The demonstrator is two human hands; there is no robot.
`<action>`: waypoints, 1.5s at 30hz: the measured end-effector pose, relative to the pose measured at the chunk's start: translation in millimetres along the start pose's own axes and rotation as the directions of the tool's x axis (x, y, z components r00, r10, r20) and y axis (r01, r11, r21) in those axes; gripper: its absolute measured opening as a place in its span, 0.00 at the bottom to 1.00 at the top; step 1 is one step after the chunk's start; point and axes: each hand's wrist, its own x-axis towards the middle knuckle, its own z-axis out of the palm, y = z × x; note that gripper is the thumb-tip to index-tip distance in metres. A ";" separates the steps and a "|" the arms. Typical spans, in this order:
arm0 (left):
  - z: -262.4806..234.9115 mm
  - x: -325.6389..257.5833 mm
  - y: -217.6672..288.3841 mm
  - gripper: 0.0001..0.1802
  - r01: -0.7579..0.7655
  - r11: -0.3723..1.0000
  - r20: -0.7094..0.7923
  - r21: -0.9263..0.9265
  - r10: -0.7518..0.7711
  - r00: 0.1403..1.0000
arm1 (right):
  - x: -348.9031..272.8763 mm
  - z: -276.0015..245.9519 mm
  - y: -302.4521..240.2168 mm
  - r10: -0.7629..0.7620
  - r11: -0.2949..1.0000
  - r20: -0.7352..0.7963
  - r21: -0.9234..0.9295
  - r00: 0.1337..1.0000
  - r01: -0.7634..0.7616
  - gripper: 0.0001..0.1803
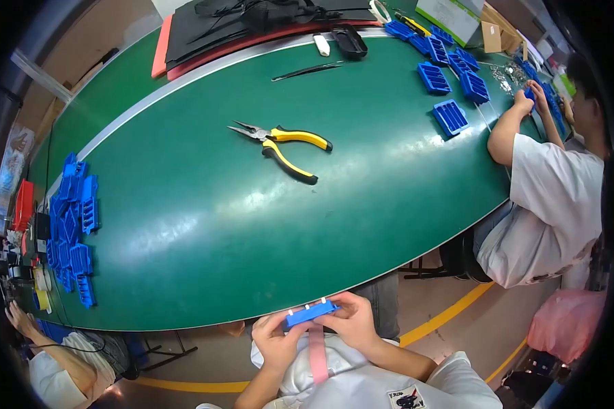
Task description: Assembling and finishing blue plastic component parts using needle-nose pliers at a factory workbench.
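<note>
At the table's near edge I hold a small blue plastic case (311, 314) between both hands. Several short white pieces stick up along its far side. My left hand (277, 340) grips its left end, thumb on the near face. The other end sits between the thumb and fingers of my right hand (355, 320). A pink strap (318, 354) hangs below the case against my white clothing. On the table beyond lie needle-nose pliers (283, 146) with yellow and black handles, apart from both hands.
Blue slotted cases pile up at the table's left end (68, 225) and at the far right (450, 117). Tweezers (307, 71) and a black tray (349, 42) lie at the back. A co-worker (552, 184) sits at the right, another person's arm (54, 354) shows at the lower left.
</note>
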 end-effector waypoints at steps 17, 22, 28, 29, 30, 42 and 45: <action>35.0 -0.6 -32.5 0.36 -0.010 0.878 -0.108 -0.478 -0.047 0.993 | 23.0 15.9 1.8 -0.276 0.918 -0.050 -0.308 0.960 0.248 0.30; 40.0 -7.7 -34.5 0.34 0.025 0.933 -0.178 -0.358 -0.094 0.980 | 18.5 16.0 7.2 -0.307 0.896 -0.115 -0.370 0.945 0.247 0.34; 21.2 -23.9 -36.6 0.34 0.004 0.937 -0.057 -0.348 -0.025 0.998 | 10.3 11.8 -12.6 -0.177 0.905 0.115 -0.372 0.978 0.207 0.11; 17.5 -24.1 -34.2 0.36 0.052 0.940 -0.013 -0.337 -0.059 0.998 | 10.1 13.0 -18.0 -0.180 0.904 0.115 -0.373 0.977 0.210 0.11; 13.9 -25.2 -30.2 0.36 0.056 0.940 -0.009 -0.335 -0.063 0.998 | 7.5 14.2 -21.2 -0.117 0.926 0.107 -0.347 0.987 0.147 0.11; 18.7 -21.4 -5.7 0.31 0.208 0.857 0.041 -0.471 -0.215 0.976 | 11.2 24.1 -32.5 -0.066 0.932 0.041 -0.355 0.997 0.076 0.10; 18.2 -22.6 -11.1 0.31 0.160 0.915 0.015 -0.371 -0.166 0.986 | 9.9 23.6 -27.3 -0.117 0.914 0.031 -0.388 0.993 0.120 0.11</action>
